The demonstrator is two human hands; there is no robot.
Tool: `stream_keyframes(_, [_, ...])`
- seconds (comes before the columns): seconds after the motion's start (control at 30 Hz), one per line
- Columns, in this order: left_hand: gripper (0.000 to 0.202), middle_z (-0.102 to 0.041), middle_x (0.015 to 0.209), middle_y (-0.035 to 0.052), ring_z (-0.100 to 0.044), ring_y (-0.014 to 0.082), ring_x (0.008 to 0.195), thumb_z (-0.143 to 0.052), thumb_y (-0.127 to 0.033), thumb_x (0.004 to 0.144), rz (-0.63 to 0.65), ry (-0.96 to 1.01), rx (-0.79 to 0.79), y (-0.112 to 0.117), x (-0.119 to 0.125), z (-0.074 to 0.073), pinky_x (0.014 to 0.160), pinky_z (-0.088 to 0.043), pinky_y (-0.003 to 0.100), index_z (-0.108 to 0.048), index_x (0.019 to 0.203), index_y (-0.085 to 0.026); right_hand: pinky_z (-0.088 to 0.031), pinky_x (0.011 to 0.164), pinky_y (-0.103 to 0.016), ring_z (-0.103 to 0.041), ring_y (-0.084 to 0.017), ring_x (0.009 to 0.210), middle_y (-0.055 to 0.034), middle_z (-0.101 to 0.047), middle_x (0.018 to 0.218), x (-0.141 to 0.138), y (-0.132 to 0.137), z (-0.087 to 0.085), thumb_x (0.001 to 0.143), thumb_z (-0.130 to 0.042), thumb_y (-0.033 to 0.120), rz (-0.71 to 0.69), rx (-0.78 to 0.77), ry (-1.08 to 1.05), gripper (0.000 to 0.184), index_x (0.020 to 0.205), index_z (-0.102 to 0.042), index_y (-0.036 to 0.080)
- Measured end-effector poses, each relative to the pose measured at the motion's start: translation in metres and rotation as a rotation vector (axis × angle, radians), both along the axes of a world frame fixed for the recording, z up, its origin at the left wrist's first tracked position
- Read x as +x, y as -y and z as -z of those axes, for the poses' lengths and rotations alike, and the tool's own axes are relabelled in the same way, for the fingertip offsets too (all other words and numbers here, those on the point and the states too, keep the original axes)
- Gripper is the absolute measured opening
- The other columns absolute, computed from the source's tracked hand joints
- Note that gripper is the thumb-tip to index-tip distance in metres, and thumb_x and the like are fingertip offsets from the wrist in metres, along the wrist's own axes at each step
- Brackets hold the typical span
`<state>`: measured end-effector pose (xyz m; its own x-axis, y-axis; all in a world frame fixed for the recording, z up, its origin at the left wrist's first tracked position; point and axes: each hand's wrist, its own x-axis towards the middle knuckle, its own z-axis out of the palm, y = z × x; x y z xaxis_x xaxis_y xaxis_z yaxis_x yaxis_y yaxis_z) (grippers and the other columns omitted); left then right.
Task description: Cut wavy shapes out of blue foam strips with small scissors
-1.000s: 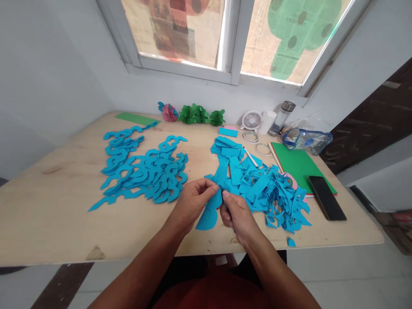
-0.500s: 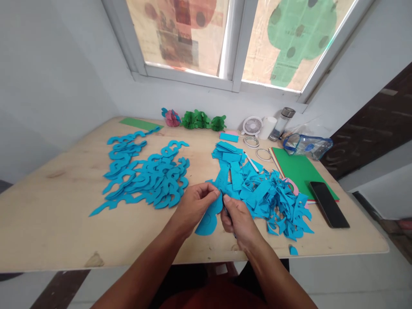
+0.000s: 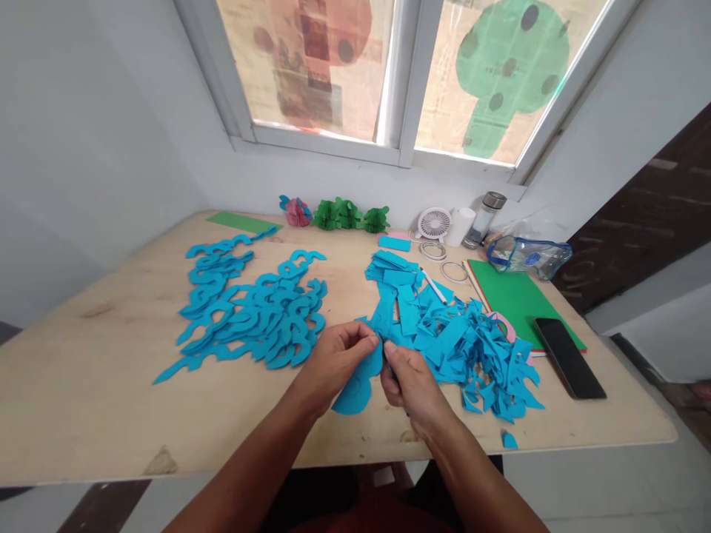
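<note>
My left hand (image 3: pixel 344 363) pinches a blue paper cutout (image 3: pixel 355 389) with rounded, scalloped edges between thumb and fingers. Close beside it, my right hand (image 3: pixel 408 377) is closed around dark-handled scissors (image 3: pixel 393 371), mostly hidden by the fingers, with their tip at the paper's edge. Just beyond the hands and to the right spreads a heap of blue paper scraps (image 3: pixel 489 352). Left of my hands lies a pile of wavy blue paper cutouts (image 3: pixel 261 318), overlapping one another. Blue paper rectangles (image 3: pixel 392 266) are stacked behind the scraps.
A white pen (image 3: pixel 433 286) rests on the scraps. At the right are green paper sheets (image 3: pixel 508 300) and a phone (image 3: pixel 569 359). Tape rolls (image 3: pixel 455 272), a small fan (image 3: pixel 434 223), a bottle (image 3: pixel 485 220) and a clear pouch (image 3: pixel 530 257) stand behind. Green paper ornaments (image 3: pixel 347 213) line the wall.
The view has tipped slightly upward, so the table sits a little lower in the picture. Both hands keep their hold, and the blue cutout has shifted slightly between them.
</note>
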<state>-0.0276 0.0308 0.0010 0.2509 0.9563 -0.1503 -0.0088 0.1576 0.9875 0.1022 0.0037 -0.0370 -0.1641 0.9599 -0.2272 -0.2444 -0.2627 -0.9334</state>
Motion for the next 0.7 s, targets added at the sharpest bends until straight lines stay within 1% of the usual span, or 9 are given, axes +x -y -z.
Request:
stream_keyframes(0.17, [0.022, -0.053, 0.054, -0.0022, -0.047, 0.0125, 0.055, -0.058, -0.034, 0.074, 0.013, -0.012, 0.011, -0.001, 0.000, 0.001, 0.055, -0.037, 0.026, -0.055, 0.060, -0.017, -0.011, 0.033, -0.022, -0.019, -0.004, 0.032, 0.0091, -0.029, 0.035, 0.000, 0.000, 0.000, 0.077, -0.055, 0.062, 0.001, -0.001, -0.002, 0.054, 0.047, -0.041, 0.020])
stream_keyframes(0.3, [0.021, -0.053, 0.054, -0.0023, -0.048, 0.0129, 0.055, -0.060, -0.033, 0.073, 0.011, -0.008, 0.000, -0.001, 0.001, 0.001, 0.055, -0.038, 0.026, -0.056, 0.060, -0.017, -0.010, 0.034, -0.021, -0.018, -0.004, 0.032, 0.0093, -0.030, 0.035, -0.001, -0.001, 0.000, 0.074, -0.057, 0.064, 0.019, 0.007, -0.011, 0.054, 0.048, -0.041, 0.020])
stream_keyframes(0.4, [0.021, -0.053, 0.055, -0.0025, -0.048, 0.0127, 0.055, -0.063, -0.034, 0.071, -0.010, 0.015, -0.008, -0.001, 0.001, 0.001, 0.056, -0.038, 0.026, -0.058, 0.060, -0.017, -0.009, 0.034, -0.021, -0.017, -0.004, 0.032, 0.0099, -0.030, 0.035, -0.001, -0.002, 0.001, 0.072, -0.060, 0.064, 0.044, -0.016, -0.041, 0.052, 0.051, -0.043, 0.020])
stream_keyframes(0.47, [0.021, -0.055, 0.056, -0.0023, -0.049, 0.0127, 0.056, -0.065, -0.034, 0.070, -0.071, 0.060, -0.015, -0.001, 0.002, 0.003, 0.058, -0.040, 0.026, -0.058, 0.060, -0.017, -0.009, 0.034, -0.020, -0.017, -0.004, 0.032, 0.0104, -0.031, 0.036, 0.001, -0.003, 0.002, 0.073, -0.060, 0.063, 0.094, -0.043, -0.071, 0.049, 0.058, -0.048, 0.018])
stream_keyframes(0.57, [0.020, -0.056, 0.057, -0.0029, -0.050, 0.0120, 0.056, -0.069, -0.034, 0.067, -0.276, 0.205, -0.038, -0.004, 0.003, 0.007, 0.060, -0.042, 0.026, -0.059, 0.062, -0.017, -0.010, 0.035, -0.020, -0.018, -0.005, 0.034, 0.0099, -0.034, 0.041, 0.002, -0.002, 0.006, 0.074, -0.057, 0.063, 0.188, -0.046, -0.079, 0.047, 0.069, -0.056, 0.017])
stream_keyframes(0.63, [0.021, -0.057, 0.058, -0.0034, -0.051, 0.0117, 0.055, -0.072, -0.033, 0.063, -0.395, 0.340, -0.071, -0.005, 0.004, 0.011, 0.059, -0.043, 0.026, -0.060, 0.064, -0.017, -0.012, 0.036, -0.021, -0.020, -0.005, 0.036, 0.0096, -0.034, 0.043, 0.001, 0.001, 0.011, 0.075, -0.058, 0.062, 0.212, -0.017, -0.043, 0.046, 0.073, -0.058, 0.016])
stream_keyframes(0.7, [0.023, -0.058, 0.059, -0.0035, -0.053, 0.0117, 0.055, -0.075, -0.033, 0.060, -0.448, 0.458, -0.117, -0.006, 0.007, 0.014, 0.057, -0.043, 0.025, -0.059, 0.064, -0.017, -0.015, 0.038, -0.021, -0.023, -0.006, 0.040, 0.0092, -0.035, 0.046, -0.003, 0.004, 0.016, 0.072, -0.064, 0.056, 0.208, 0.024, 0.018, 0.040, 0.075, -0.059, 0.016])
